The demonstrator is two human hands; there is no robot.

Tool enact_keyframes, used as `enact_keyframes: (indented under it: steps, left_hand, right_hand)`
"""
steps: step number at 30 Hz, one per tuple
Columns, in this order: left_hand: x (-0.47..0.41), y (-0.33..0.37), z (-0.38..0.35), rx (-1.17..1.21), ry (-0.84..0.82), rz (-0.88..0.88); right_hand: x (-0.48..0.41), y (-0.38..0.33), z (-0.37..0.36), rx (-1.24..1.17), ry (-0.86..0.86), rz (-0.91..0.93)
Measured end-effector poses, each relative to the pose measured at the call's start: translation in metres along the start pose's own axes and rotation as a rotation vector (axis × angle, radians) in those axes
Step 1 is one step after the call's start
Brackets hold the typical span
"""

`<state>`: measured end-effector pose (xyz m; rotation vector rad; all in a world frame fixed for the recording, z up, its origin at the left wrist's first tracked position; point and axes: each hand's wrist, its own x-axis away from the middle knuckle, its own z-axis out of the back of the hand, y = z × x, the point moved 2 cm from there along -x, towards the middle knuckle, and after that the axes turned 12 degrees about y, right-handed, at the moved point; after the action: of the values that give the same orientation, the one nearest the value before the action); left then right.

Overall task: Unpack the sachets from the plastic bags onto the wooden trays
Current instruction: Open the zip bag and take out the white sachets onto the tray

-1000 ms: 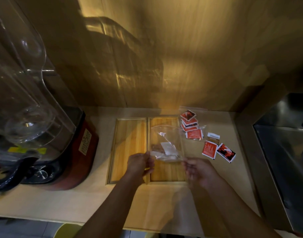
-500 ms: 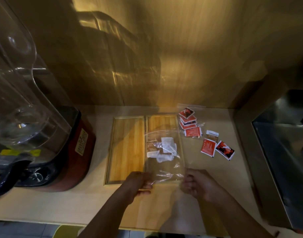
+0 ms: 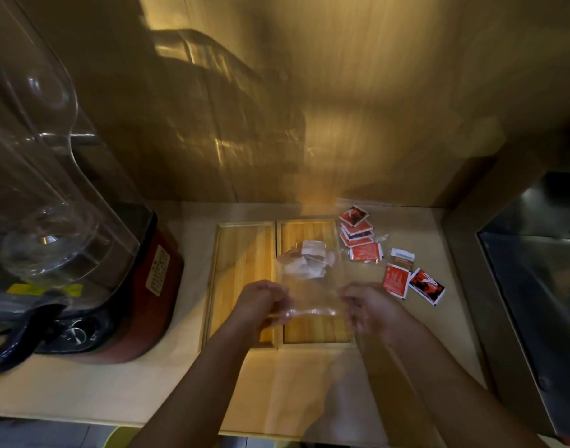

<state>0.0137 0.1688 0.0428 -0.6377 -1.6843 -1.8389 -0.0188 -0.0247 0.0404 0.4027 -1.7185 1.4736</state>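
Note:
Two wooden trays lie side by side on the counter, the left tray (image 3: 241, 253) bare and the right tray (image 3: 309, 227) under a clear plastic bag (image 3: 312, 286). White sachets (image 3: 309, 261) sit bunched at the bag's far end. My left hand (image 3: 261, 302) and my right hand (image 3: 367, 303) each grip a near corner of that bag, holding its edge stretched between them above the right tray. A second clear bag with red sachets (image 3: 358, 234) lies to the right of the trays. Loose red sachets (image 3: 412, 282) and a brown and white one (image 3: 402, 257) rest further right.
A blender with a red base (image 3: 141, 286) and a tall clear cover (image 3: 34, 156) stands at the left. A wooden wall (image 3: 341, 92) backs the counter. A steel sink edge (image 3: 503, 302) borders the right side.
Both hands have shifted with the bag's near edge. The white sachets have slid from near my hands to the bag's far end.

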Motion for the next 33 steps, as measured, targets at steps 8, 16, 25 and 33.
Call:
enact_keyframes:
  steps: [8, 16, 25, 33]
  left_hand:
    - [-0.021, -0.035, -0.002, 0.036, -0.051, 0.297]
    - [-0.026, 0.002, -0.019, 0.097, 0.071, 0.148]
    - [0.014, 0.012, -0.008, 0.099, 0.039, 0.062]
    - [0.047, -0.031, -0.017, -0.083, -0.051, 0.053]
  right_hand:
    - [-0.015, 0.037, 0.005, 0.133, -0.002, -0.125]
    - [-0.021, -0.007, -0.009, -0.038, 0.080, 0.053]
    - [0.004, 0.002, 0.010, -0.048, -0.062, 0.003]
    - [0.024, 0.050, 0.052, 0.013, -0.028, 0.045]
